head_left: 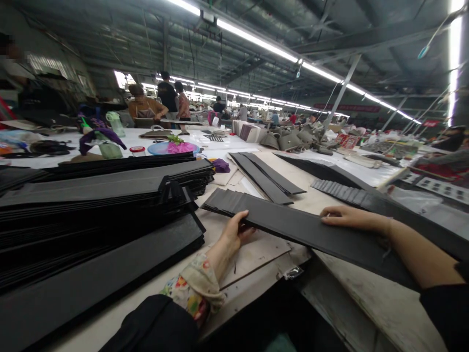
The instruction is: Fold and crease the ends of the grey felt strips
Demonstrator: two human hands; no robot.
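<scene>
A fanned stack of long dark grey strips (282,217) lies at an angle before me, its stepped ends at the left. My left hand (236,230) is closed on its near edge, thumb on top and fingers underneath. Farther along, my right hand (342,216) is closed at the far edge, with bent fingers against the top face; part of its grip is hidden. Beyond the stack lie a few loose grey strips (266,178). Another fanned row of strips (340,193) lies beside my right forearm.
Tall piles of black strips (91,244) fill the left of the table. Behind them are a blue basin (157,148), a red-lidded jar (138,151) and a purple cloth (221,166). Grey bags (293,138) lie farther back. Several people work in the background, one in a brown top (146,108).
</scene>
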